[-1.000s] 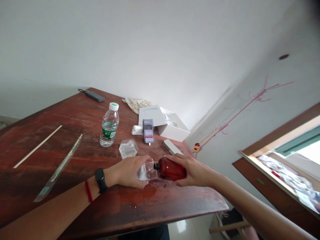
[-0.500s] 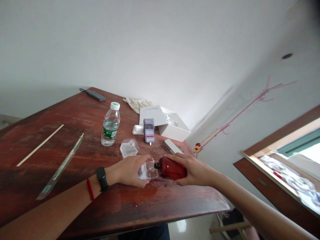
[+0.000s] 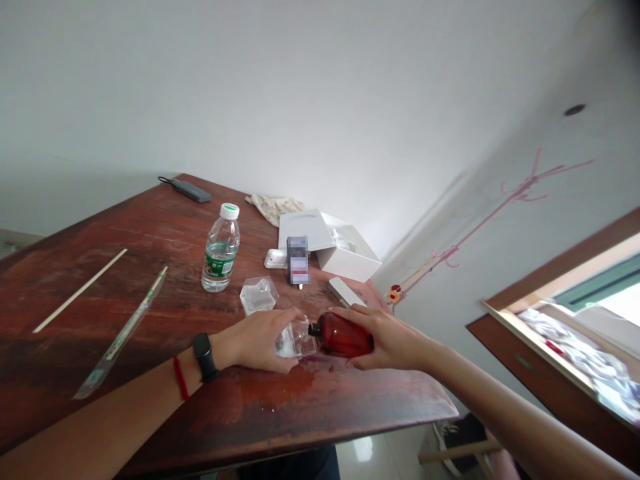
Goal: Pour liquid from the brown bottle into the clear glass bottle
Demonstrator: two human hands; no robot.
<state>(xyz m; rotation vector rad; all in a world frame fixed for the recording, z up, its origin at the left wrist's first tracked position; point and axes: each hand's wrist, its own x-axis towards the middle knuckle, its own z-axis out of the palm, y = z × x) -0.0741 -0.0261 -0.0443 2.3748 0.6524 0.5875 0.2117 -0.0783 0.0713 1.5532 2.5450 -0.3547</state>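
Observation:
My right hand [image 3: 383, 339] is wrapped round a reddish-brown bottle [image 3: 344, 335], tipped on its side with its dark neck pointing left. The neck reaches the opening of a clear plastic container [image 3: 300, 339], which my left hand [image 3: 267, 340] grips from the left. Whether liquid is flowing, I cannot tell. Behind my left hand lies another clear plastic piece [image 3: 259, 295], like a lid or tray. Drops of liquid wet the wooden table [image 3: 350, 400] below the bottle.
A water bottle [image 3: 220, 250] stands upright to the left. Farther left lie a bare chopstick [image 3: 80, 291] and a wrapped chopstick [image 3: 123, 333]. Behind my hands are a propped phone [image 3: 299, 260], a white open box [image 3: 350, 257] and a small white box [image 3: 345, 292]. The table's edge runs close in front.

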